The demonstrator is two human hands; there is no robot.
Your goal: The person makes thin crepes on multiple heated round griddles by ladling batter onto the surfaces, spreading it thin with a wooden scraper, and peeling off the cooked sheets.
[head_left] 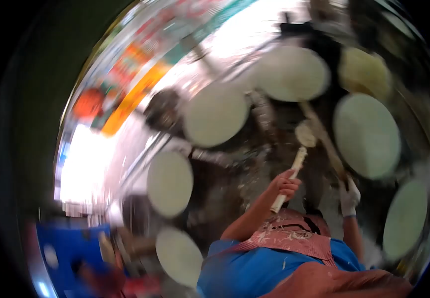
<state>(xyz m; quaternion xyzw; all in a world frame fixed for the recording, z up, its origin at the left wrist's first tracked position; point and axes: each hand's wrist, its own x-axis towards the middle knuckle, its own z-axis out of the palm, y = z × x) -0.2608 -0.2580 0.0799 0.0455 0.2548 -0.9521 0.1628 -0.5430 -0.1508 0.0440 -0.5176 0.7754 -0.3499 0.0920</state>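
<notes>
My left hand [285,185], bare, is closed around a pale wooden stick [297,162] that points up and away from me. Just beyond the stick's far end is a small round cream-coloured piece [305,134]; blur hides whether the two are joined. My right hand [350,197] wears a white glove and is closed on the near end of a long wooden stick [326,139]. That stick reaches toward a large pale round disc [293,73]. Another pale disc [367,135] lies just beyond my right hand.
Several more pale discs, including one at the left [170,184] and one at the lower right [406,220], ring the dark work area. A yellowish round [364,73] sits at the upper right. A blue panel [73,253] stands at lower left. The view is blurred.
</notes>
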